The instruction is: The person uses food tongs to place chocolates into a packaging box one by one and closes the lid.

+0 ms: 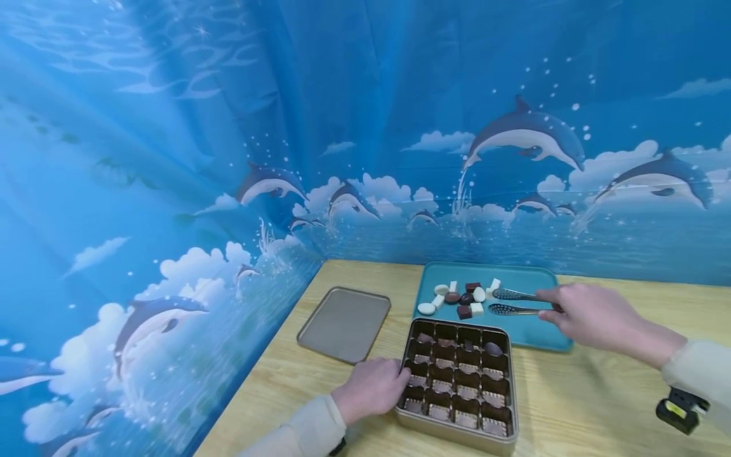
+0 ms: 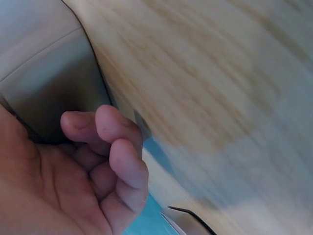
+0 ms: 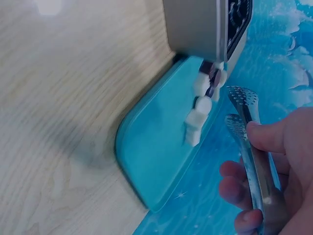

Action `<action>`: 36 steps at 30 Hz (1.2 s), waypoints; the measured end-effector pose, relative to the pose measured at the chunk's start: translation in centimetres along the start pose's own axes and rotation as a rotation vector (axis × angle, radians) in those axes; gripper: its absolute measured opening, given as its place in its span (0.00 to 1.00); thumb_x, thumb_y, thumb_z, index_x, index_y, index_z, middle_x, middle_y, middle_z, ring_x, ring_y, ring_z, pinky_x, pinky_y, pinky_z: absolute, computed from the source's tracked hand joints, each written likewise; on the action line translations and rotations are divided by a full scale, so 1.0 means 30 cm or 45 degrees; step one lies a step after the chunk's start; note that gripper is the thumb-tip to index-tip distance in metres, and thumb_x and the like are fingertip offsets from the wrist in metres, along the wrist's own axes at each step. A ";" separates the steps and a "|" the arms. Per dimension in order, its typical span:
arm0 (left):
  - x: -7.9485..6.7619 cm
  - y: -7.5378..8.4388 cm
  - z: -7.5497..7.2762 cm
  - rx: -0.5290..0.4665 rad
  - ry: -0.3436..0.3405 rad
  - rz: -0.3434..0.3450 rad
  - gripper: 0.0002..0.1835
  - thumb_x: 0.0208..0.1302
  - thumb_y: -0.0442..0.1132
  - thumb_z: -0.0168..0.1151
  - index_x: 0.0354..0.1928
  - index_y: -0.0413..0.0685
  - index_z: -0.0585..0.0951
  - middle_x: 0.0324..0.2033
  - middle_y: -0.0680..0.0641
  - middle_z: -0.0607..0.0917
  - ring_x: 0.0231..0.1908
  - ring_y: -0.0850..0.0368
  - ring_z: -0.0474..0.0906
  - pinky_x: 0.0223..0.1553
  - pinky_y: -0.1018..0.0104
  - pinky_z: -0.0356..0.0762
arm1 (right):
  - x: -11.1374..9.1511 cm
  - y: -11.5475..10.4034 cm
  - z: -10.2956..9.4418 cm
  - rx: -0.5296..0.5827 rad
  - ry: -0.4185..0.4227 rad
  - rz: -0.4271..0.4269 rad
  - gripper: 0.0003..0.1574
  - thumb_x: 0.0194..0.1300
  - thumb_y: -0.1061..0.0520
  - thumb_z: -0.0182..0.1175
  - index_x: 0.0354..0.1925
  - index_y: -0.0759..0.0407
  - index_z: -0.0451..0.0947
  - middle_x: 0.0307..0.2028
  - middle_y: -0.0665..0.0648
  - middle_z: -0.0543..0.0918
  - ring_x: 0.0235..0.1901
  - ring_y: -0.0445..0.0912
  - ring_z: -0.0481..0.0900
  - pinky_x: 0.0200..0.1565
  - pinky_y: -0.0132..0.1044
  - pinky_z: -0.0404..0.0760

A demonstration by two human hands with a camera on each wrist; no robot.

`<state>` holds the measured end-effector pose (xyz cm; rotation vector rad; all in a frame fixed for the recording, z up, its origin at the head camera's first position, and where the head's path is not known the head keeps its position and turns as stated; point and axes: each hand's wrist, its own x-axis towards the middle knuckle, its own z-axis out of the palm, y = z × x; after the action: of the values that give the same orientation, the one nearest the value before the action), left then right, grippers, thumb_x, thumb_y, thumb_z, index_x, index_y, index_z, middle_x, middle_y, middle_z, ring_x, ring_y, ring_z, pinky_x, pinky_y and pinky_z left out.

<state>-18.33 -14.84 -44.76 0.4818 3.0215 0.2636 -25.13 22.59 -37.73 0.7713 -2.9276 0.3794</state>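
Observation:
In the head view my right hand holds metal tongs with perforated tips, thumb on one arm and fingers around the other. The tongs' tips are parted over a teal tray, beside a group of white and dark brown chocolates. My left hand rests against the left side of a bronze-coloured tin box; the left wrist view shows its fingers loosely bent beside the box wall. Dark chocolates sit in the box's far row of compartments; the nearer compartments show their bare bottoms.
A flat bronze-coloured lid lies on the wooden table, left of the tray and beyond the left hand. A blue dolphin-printed backdrop closes off the table's left and far sides.

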 end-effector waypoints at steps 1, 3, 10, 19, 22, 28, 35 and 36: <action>0.001 0.000 0.000 0.002 0.003 0.003 0.27 0.79 0.54 0.38 0.17 0.58 0.68 0.15 0.55 0.71 0.18 0.59 0.70 0.21 0.61 0.71 | 0.006 0.010 0.005 -0.003 0.001 0.009 0.30 0.68 0.50 0.64 0.61 0.68 0.76 0.15 0.43 0.69 0.11 0.36 0.58 0.16 0.30 0.58; 0.002 0.000 0.001 0.001 0.006 0.007 0.27 0.79 0.54 0.39 0.17 0.57 0.68 0.15 0.54 0.72 0.18 0.59 0.70 0.21 0.61 0.72 | 0.018 0.030 0.014 -0.010 0.010 0.020 0.31 0.68 0.51 0.64 0.61 0.69 0.76 0.16 0.44 0.71 0.11 0.37 0.57 0.16 0.30 0.57; 0.009 -0.001 0.011 0.025 0.038 0.020 0.27 0.79 0.54 0.39 0.18 0.57 0.70 0.17 0.52 0.76 0.21 0.56 0.76 0.22 0.58 0.74 | 0.066 0.077 0.056 -0.060 0.047 0.006 0.30 0.67 0.52 0.65 0.59 0.71 0.77 0.26 0.50 0.82 0.11 0.39 0.58 0.15 0.32 0.56; 0.002 -0.003 0.010 -0.003 0.045 0.025 0.27 0.79 0.54 0.40 0.17 0.57 0.68 0.15 0.55 0.71 0.17 0.60 0.70 0.19 0.61 0.69 | 0.116 0.101 0.116 -0.070 0.053 0.027 0.29 0.66 0.54 0.66 0.59 0.71 0.77 0.19 0.50 0.78 0.10 0.38 0.54 0.13 0.28 0.55; 0.001 -0.003 0.011 -0.014 0.042 0.021 0.27 0.79 0.54 0.40 0.17 0.57 0.68 0.15 0.54 0.72 0.18 0.59 0.70 0.19 0.61 0.69 | 0.122 0.106 0.124 -0.059 0.055 0.025 0.29 0.66 0.54 0.66 0.59 0.71 0.77 0.18 0.51 0.76 0.10 0.37 0.53 0.13 0.27 0.54; 0.000 -0.003 0.013 -0.016 0.041 0.026 0.28 0.79 0.54 0.39 0.17 0.57 0.67 0.15 0.55 0.72 0.17 0.59 0.69 0.19 0.62 0.68 | 0.128 0.129 0.114 -0.038 0.060 0.079 0.31 0.67 0.55 0.64 0.60 0.75 0.74 0.20 0.55 0.78 0.10 0.38 0.55 0.14 0.29 0.57; -0.002 -0.004 0.012 -0.012 0.047 0.041 0.27 0.79 0.54 0.39 0.17 0.57 0.67 0.15 0.55 0.70 0.16 0.60 0.67 0.18 0.63 0.66 | 0.154 0.151 0.109 -0.012 0.038 0.166 0.32 0.70 0.54 0.61 0.61 0.78 0.72 0.14 0.50 0.70 0.10 0.39 0.56 0.15 0.31 0.56; -0.002 -0.003 0.012 -0.011 0.045 0.042 0.27 0.79 0.54 0.39 0.17 0.57 0.66 0.15 0.56 0.70 0.16 0.60 0.67 0.17 0.64 0.66 | 0.159 0.152 0.111 -0.009 0.035 0.177 0.32 0.70 0.54 0.61 0.61 0.78 0.72 0.16 0.52 0.73 0.10 0.39 0.57 0.15 0.32 0.57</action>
<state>-18.25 -14.90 -45.12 0.5328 3.0472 0.2903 -31.61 23.30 -41.22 0.5590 -2.9637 0.3875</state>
